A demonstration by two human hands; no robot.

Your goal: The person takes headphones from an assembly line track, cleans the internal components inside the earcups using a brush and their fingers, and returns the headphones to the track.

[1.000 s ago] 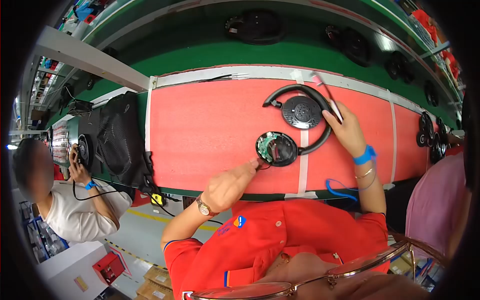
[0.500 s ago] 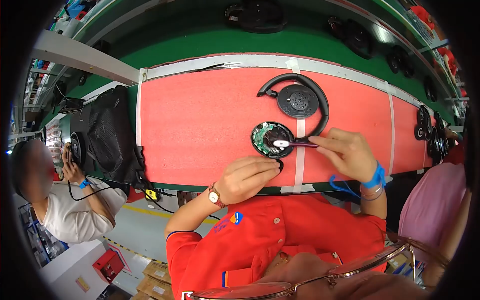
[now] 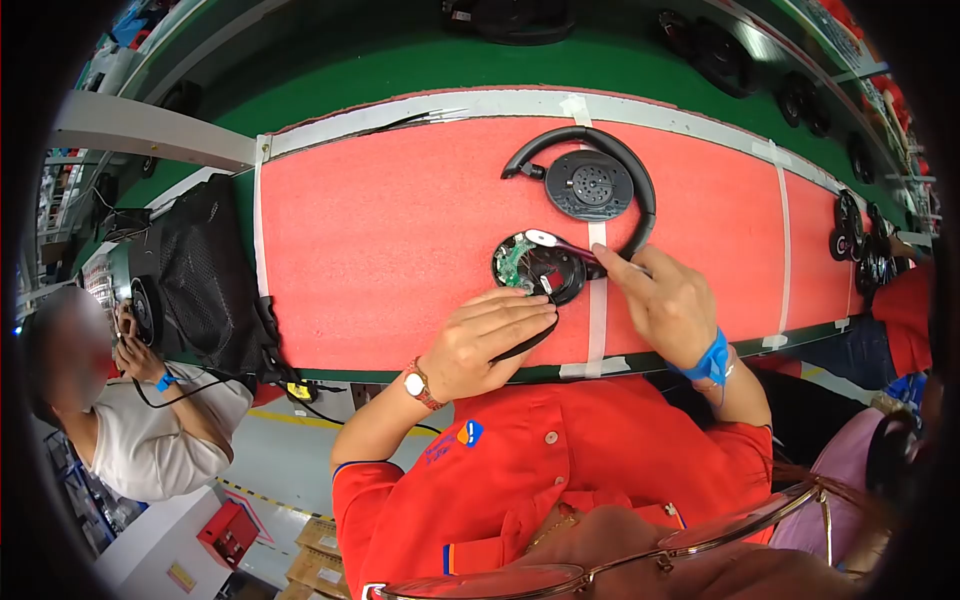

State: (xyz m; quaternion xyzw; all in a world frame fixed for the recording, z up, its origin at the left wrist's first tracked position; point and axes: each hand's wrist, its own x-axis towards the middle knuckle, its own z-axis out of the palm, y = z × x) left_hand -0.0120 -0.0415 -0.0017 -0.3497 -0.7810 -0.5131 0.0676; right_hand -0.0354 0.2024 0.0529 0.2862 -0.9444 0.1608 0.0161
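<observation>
On the pink mat lies a black over-ear headphone (image 3: 645, 190) with its ear cups opened. One cup (image 3: 572, 292), nearest me, shows a green circuit board (image 3: 515, 262) and thin wires inside. My right hand (image 3: 665, 300) pinches a thin, dark purple, toothbrush-like stick (image 3: 570, 246); its white oval head is over the far rim of that cup. My left hand (image 3: 490, 340) has its fingers together at the cup's near edge, closed on a black curved piece (image 3: 525, 346), partly hidden by the fingers. The other cup (image 3: 590, 186) lies with its round perforated plate facing up.
A black mesh bag (image 3: 215, 275) hangs at the left end of the mat (image 3: 360, 230). Beyond it a person (image 3: 160, 420) handles a black round part. More headphones (image 3: 850, 225) lie at the right, others on the green surface behind. White tape strips cross the mat.
The white head of the stick has moved from the cup's middle up to its far rim. My left hand has shifted slightly against the cup, and more of the black curved piece shows.
</observation>
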